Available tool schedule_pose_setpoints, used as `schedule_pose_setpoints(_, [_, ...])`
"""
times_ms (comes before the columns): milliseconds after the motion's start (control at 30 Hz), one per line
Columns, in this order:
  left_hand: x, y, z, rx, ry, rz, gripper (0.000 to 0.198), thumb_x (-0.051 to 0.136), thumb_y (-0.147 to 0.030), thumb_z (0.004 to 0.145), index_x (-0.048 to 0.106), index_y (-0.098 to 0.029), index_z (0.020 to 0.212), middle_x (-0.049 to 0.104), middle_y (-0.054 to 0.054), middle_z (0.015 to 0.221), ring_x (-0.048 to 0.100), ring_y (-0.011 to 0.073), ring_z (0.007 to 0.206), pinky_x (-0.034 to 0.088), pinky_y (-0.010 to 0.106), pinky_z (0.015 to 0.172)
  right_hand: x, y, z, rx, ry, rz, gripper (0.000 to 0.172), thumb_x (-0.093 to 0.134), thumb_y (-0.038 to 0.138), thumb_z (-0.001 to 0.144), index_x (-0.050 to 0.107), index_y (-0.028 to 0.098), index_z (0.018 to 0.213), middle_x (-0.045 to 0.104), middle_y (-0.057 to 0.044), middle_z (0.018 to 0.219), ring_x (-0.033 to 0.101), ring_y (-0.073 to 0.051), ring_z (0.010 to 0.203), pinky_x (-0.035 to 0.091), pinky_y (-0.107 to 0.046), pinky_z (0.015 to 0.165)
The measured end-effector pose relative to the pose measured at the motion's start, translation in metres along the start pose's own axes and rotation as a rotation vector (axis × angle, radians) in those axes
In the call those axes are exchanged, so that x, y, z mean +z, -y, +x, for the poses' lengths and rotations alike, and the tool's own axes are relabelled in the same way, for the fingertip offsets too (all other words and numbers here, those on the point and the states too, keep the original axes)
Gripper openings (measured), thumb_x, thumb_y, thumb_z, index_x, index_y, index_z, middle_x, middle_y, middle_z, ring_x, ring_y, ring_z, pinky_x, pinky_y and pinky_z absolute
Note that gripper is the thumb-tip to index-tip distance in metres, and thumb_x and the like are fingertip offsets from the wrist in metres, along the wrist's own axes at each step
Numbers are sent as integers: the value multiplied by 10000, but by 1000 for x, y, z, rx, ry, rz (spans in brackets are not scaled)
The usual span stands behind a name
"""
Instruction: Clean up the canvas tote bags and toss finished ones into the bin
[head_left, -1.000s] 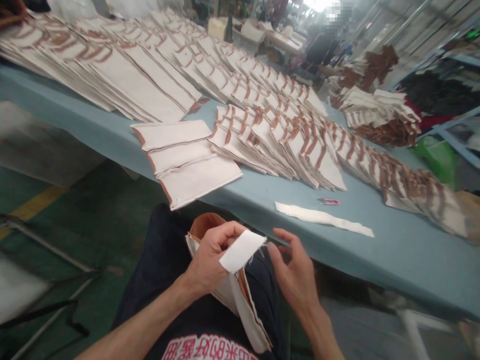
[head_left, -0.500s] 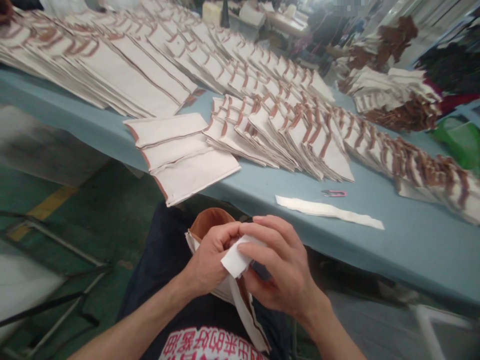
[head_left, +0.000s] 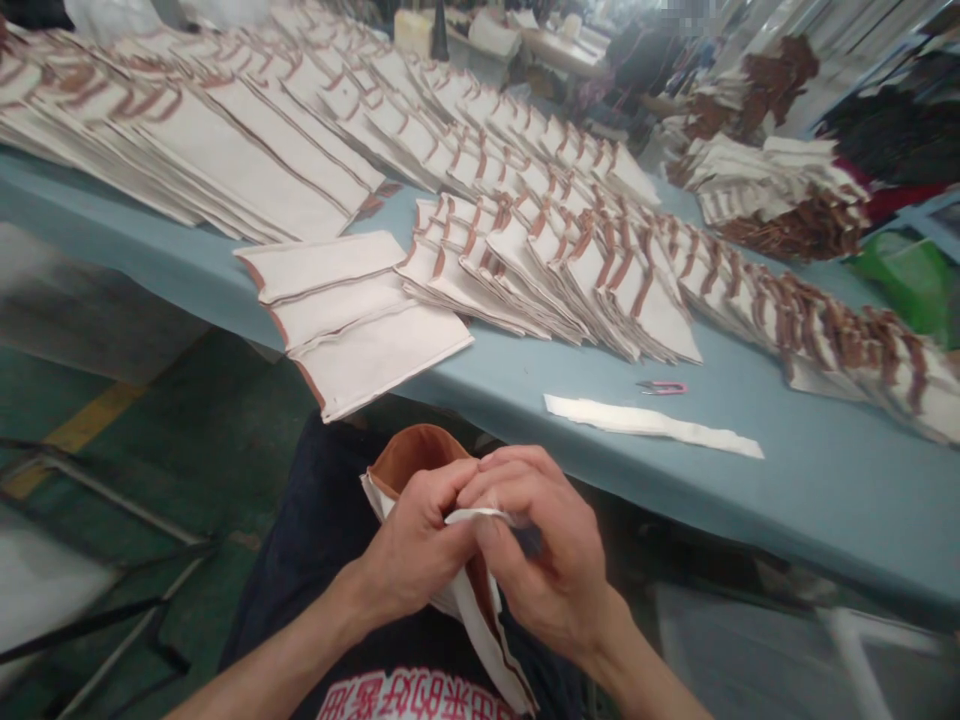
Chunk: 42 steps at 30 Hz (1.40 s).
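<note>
My left hand [head_left: 415, 545] and my right hand [head_left: 541, 555] meet over my lap, both closed on a small white cloth strip [head_left: 469, 517] pinched between their fingers. Under the hands lies a cream fabric bag with a brown lining [head_left: 420, 455], resting on my dark trousers; its edge hangs down at the lower middle. The strip is mostly hidden by my fingers.
A blue table [head_left: 787, 500] runs across in front, covered with rows of cream and brown fabric pieces [head_left: 570, 270]. A long white strip [head_left: 652, 425] and small pink snips [head_left: 661, 387] lie near its front edge. Three stacked bags [head_left: 352, 315] overhang the edge. A metal frame [head_left: 112, 600] stands left.
The white strip stood out flat from my left hand; my right hand came in, closed over it, and both hands have now folded it down small between the fingers.
</note>
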<state>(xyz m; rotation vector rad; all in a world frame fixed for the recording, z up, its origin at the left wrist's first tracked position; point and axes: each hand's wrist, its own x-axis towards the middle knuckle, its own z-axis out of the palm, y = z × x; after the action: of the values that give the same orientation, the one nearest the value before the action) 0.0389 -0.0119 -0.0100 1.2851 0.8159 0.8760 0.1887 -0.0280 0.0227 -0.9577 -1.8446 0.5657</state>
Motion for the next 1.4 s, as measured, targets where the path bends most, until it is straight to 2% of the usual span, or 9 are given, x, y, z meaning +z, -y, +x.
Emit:
schedule_pose_setpoints(133, [1, 4, -10, 4, -83, 103, 233, 583, -293, 936, 550, -178, 736, 489, -37, 681, 440, 122, 631, 378, 234, 602, 8, 10, 0, 321, -71, 75, 131, 607, 169, 927, 664, 211, 816, 732, -38, 906, 700, -177, 904, 558, -291, 815])
schedule_pose_setpoints(300, [1, 13, -30, -178, -190, 23, 228, 611, -400, 969, 514, -216, 876, 422, -102, 556, 349, 90, 463, 257, 199, 453, 14, 4, 1, 671, -21, 259, 261, 587, 335, 970, 622, 194, 753, 676, 4, 714, 597, -134, 638, 480, -250, 628])
schedule_pose_setpoints(467, [-8, 19, -41, -68, -418, 126, 458, 517, -554, 1029, 446, -224, 719, 449, -58, 594, 396, 110, 511, 341, 226, 488, 23, -10, -18, 685, -127, 109, 291, 539, 390, 1013, 587, 207, 792, 637, 26, 651, 578, -128, 576, 449, -241, 586])
schedule_pose_setpoints(600, [-14, 25, -37, 25, -534, 115, 596, 371, -651, 1057, 433, -220, 650, 488, -11, 630, 441, 147, 593, 408, 273, 583, 38, -6, -44, 634, -38, -132, 265, 490, 355, 1033, 597, 214, 836, 681, 11, 660, 642, -150, 569, 439, -247, 552])
schedule_pose_setpoints(767, [-10, 32, -32, -61, -477, -13, 664, 368, -749, 1006, 416, -221, 607, 471, -10, 595, 434, 146, 562, 399, 287, 566, 61, -6, -66, 450, -73, -378, 263, 423, 305, 1041, 579, 218, 849, 683, -3, 593, 632, -166, 454, 393, -272, 484])
schedule_pose_setpoints(900, [-12, 33, -34, -100, -445, 2, 673, 342, -750, 1009, 435, -222, 603, 455, -15, 577, 428, 152, 553, 397, 289, 560, 70, -14, -72, 455, -129, -373, 288, 385, 316, 1057, 548, 228, 837, 628, 16, 522, 575, -155, 377, 362, -265, 426])
schedule_pose_setpoints(1033, [-27, 26, -41, -85, -290, 159, 582, 350, -596, 1065, 547, -202, 684, 548, -1, 648, 486, 159, 608, 414, 280, 605, 66, -18, -71, 446, -149, -386, 283, 384, 335, 1067, 543, 228, 857, 635, 12, 550, 624, -169, 431, 409, -260, 453])
schedule_pose_setpoints(1167, [-39, 12, -45, -148, -88, 366, 223, 578, -323, 965, 695, -182, 836, 707, 20, 789, 612, 175, 712, 449, 255, 652, 57, -23, -67, 405, -162, -408, 251, 396, 313, 1065, 539, 228, 877, 649, 13, 580, 639, -167, 457, 434, -252, 481])
schedule_pose_setpoints(1400, [-40, 4, -42, -132, -65, 338, 229, 554, -258, 939, 689, -168, 777, 647, -4, 686, 542, 137, 613, 413, 220, 576, 47, -29, -57, 448, -137, -324, 247, 472, 339, 1025, 594, 213, 852, 641, 16, 586, 602, -153, 470, 409, -248, 496])
